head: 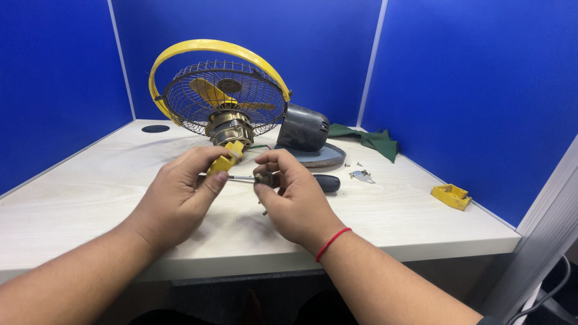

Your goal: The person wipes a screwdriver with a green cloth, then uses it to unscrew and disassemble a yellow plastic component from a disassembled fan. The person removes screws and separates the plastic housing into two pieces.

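My left hand [180, 195] pinches a small yellow plastic part [226, 159] between thumb and fingers. My right hand [292, 201], with a red thread at the wrist, grips a small dark metal piece [263, 179] right beside it. A screwdriver [322, 182] with a black handle lies on the desk just behind the hands, its thin shaft running between them. Behind stands a partly dismantled table fan [223, 96] with a yellow ring, wire guard, yellow blades and a brass-coloured motor.
A dark grey motor cover [303, 127] rests on the fan's base [328, 156]. Loose screws and a small metal bracket [362, 175] lie to the right. A yellow plastic piece [451, 196] sits near the right desk edge. A green cloth [370, 139] lies by the blue partition.
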